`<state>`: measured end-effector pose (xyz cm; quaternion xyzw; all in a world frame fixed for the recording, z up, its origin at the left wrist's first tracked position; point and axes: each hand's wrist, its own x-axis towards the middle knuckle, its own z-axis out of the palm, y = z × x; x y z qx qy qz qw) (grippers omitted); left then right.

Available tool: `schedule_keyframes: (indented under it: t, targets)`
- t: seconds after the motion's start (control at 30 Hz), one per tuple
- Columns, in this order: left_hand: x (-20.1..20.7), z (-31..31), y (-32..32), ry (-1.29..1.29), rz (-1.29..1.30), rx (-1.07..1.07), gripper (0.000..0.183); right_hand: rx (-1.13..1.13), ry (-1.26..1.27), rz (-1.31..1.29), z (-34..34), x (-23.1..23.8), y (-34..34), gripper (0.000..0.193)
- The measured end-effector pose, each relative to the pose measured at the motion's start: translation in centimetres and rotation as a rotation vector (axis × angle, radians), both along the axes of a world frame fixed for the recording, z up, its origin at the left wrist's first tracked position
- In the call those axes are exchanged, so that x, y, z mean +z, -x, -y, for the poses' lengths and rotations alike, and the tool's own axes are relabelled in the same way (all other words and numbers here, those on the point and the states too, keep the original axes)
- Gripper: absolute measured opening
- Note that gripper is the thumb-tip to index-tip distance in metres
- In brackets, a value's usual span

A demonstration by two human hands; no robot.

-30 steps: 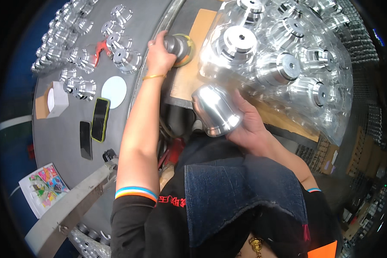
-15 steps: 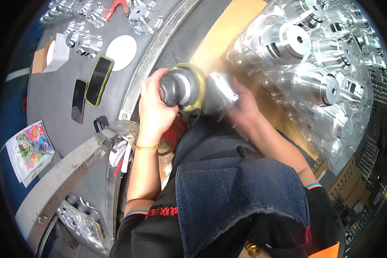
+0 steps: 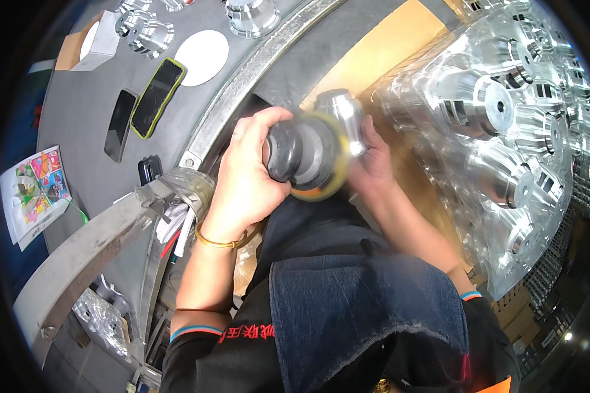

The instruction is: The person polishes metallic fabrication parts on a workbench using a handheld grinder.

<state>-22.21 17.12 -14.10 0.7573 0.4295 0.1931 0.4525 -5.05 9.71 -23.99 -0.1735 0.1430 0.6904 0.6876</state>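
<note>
Head view: left hand [image 3: 246,177] wrapped around a dark grey hand sander [image 3: 301,154], fingers curled tight on its round body, yellow pad [image 3: 334,171] at the tool's right end pressed against a shiny metal part [image 3: 343,114]. Right hand [image 3: 373,164] grips that metal part from underneath, fingers closed on it, mostly hidden behind the sander. Part sits just above the person's lap, over the edge of a brown cardboard sheet [image 3: 390,46]. To the right, a tray of finished metal parts [image 3: 498,105] under clear plastic, close beside the right hand. Left side: grey table [image 3: 78,111] with curved metal rim [image 3: 242,78], two phones, one with a yellow-green case [image 3: 156,97], one black [image 3: 120,124]. White round disc [image 3: 201,57] near the rim, small white box [image 3: 98,42] and a few more metal parts [image 3: 144,33] at the top. Colourful printed sheet [image 3: 33,190] at the far left. Denim apron [image 3: 367,314] covers the lap.
</note>
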Motion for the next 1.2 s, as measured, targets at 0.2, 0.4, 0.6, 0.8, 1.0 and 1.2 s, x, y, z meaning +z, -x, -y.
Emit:
schedule_keyframes:
  t: [0.2,0.4,0.6,0.8,1.0,1.2]
  targets:
    - [1.9,-0.1,-0.6,0.050,-0.089,-0.019,0.067,0.069,-0.060,0.052,0.2,0.8,0.6,0.054]
    - [3.4,-0.1,-1.5,0.018,-0.135,-0.097,0.064,0.193,0.025,0.466,0.7,0.7,1.1,0.049]
    - [1.5,-1.4,-0.5,0.153,-0.065,-0.056,0.068,0.151,0.026,0.181,-0.2,1.0,-0.1,0.056]
    - [-1.3,-3.0,0.1,0.301,0.114,-0.036,0.069,-0.001,0.131,0.015,0.0,-0.1,-1.5,0.054]
    - [0.0,-2.4,-0.2,0.232,0.032,-0.054,0.068,0.056,0.095,0.040,0.0,0.3,-1.1,0.050]
    - [2.7,-1.2,-1.3,0.019,-0.153,-0.145,0.063,0.149,0.136,0.321,-0.5,2.9,0.4,0.052]
